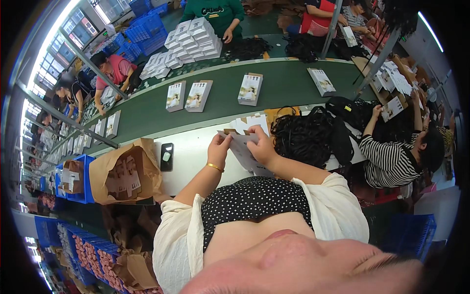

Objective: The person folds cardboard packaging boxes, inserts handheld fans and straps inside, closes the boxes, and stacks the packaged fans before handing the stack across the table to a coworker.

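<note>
Between my hands is a white cardboard box (241, 149), tilted, with its brown-lined end flaps standing up at the top. My left hand (219, 148), a gold bangle on its wrist, pinches the box's left upper edge. On the other side my right hand (263, 148) grips the right edge near the flaps, its fingers curled over the rim. More white cartons (253, 120) lie just beyond my hands. To the right of them is a large heap of black cords or straps (301, 134). The lower part of the box is partly hidden by my right forearm.
A dark phone (167, 158) lies on the white worktop (188, 143), beside a brown paper bag (104, 188) holding printed card pieces. Beyond runs a green conveyor belt (142, 109) carrying several printed boxes (250, 89). White boxes (192, 41) are stacked across it; co-workers sit around.
</note>
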Demonstrator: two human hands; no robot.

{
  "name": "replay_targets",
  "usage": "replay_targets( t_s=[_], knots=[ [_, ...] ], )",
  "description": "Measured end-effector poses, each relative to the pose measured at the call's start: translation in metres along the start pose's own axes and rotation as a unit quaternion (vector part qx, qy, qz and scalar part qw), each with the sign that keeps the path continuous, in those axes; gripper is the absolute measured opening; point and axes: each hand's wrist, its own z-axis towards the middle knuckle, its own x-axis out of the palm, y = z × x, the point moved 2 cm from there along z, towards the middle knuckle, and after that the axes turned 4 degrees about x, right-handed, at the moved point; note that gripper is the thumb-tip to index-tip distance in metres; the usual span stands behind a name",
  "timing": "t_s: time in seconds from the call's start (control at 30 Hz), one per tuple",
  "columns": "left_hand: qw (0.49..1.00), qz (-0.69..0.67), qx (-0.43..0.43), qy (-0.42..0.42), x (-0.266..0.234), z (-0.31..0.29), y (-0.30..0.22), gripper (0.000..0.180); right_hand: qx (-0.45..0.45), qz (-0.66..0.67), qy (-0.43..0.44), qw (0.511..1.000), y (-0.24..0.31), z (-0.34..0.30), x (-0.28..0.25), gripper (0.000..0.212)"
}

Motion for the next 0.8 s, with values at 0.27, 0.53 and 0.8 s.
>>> replay_targets(
  t_s=[0.27, 0.53, 0.8],
  knots=[
    [0.983, -0.064, 0.147, 0.091, 0.021, -0.019, -0.004, 0.043, 0.075, 0.298, 0.001, 0.952, -0.001, 0.001, -0.01, 0.029],
    [0.867, 0.329, 0.356, 0.115, 0.022, -0.034, -0.012, 0.052, 0.105, 0.236, -0.03, 0.966, -0.002, 0.004, -0.006, 0.03],
    [0.848, 0.31, 0.394, 0.171, 0.02, -0.026, -0.028, 0.04, 0.279, 0.389, 0.231, 0.847, -0.005, 0.017, -0.043, 0.042]
  ],
)
